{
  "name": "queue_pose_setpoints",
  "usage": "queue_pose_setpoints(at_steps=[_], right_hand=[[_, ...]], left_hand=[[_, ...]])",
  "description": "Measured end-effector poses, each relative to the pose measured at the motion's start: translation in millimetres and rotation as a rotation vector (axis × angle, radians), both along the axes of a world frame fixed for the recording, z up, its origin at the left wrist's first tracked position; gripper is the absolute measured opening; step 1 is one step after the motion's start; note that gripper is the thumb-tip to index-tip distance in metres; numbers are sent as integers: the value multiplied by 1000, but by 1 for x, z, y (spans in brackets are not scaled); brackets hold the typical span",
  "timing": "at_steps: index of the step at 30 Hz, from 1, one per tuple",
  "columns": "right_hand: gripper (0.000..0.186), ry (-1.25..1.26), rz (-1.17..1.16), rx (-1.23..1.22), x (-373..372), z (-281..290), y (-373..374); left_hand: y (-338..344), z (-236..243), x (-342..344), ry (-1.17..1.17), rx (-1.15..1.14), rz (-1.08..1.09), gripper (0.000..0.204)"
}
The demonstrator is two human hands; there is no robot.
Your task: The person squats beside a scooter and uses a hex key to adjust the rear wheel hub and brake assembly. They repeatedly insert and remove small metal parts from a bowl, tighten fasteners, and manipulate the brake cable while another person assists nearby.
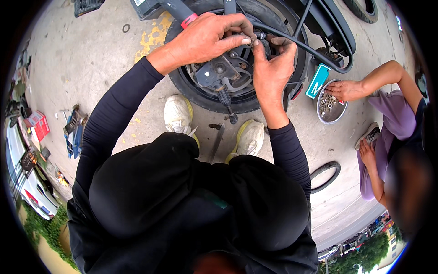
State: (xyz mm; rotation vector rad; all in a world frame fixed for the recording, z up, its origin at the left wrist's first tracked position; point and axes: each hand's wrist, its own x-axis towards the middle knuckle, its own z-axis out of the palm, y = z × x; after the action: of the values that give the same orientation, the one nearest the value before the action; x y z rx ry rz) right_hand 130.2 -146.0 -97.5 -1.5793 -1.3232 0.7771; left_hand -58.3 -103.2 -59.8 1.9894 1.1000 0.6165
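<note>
My left hand [210, 39] reaches over a scooter's wheel hub, its thumb and fingers pinched on a small metal piece [251, 42]. My right hand [273, 68] meets it from the right, thumb tip at the same piece, fingers curled; the piece is mostly hidden by fingertips. Under both hands is the black hub assembly [219, 69] with a bracket and bolts, inside a black tire [182, 93]. A black curved bar [283, 35] crosses above my right hand.
A co-worker's hand [346, 90] dips into a bowl of small hardware [327, 116] at right; their other hand [367, 155] is lower. A metal tool [217, 141] lies between my shoes. Floor tools [75, 130], a red box [39, 125] and a loose rubber ring [324, 182] are around.
</note>
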Motion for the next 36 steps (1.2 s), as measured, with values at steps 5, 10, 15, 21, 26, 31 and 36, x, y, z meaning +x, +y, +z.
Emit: queue_pose_setpoints(at_steps=[5, 10, 15, 21, 26, 31, 36], right_hand=[[41, 118, 22, -183, 8, -12, 4], [46, 200, 180, -293, 19, -15, 12], [45, 136, 224, -219, 20, -2, 5], [36, -389, 189, 322, 17, 0, -22], [34, -627, 286, 377, 22, -7, -22], [35, -576, 269, 361, 17, -14, -26], [35, -418, 265, 363, 17, -13, -25]], left_hand=[[15, 10, 2, 100, 27, -140, 20], [25, 13, 3, 169, 103, -244, 18], [24, 14, 2, 220, 189, -300, 20], [23, 12, -1, 138, 137, -269, 21], [23, 3, -2, 112, 133, -241, 20], [23, 4, -2, 144, 138, -249, 20], [24, 6, -2, 139, 81, -243, 20]])
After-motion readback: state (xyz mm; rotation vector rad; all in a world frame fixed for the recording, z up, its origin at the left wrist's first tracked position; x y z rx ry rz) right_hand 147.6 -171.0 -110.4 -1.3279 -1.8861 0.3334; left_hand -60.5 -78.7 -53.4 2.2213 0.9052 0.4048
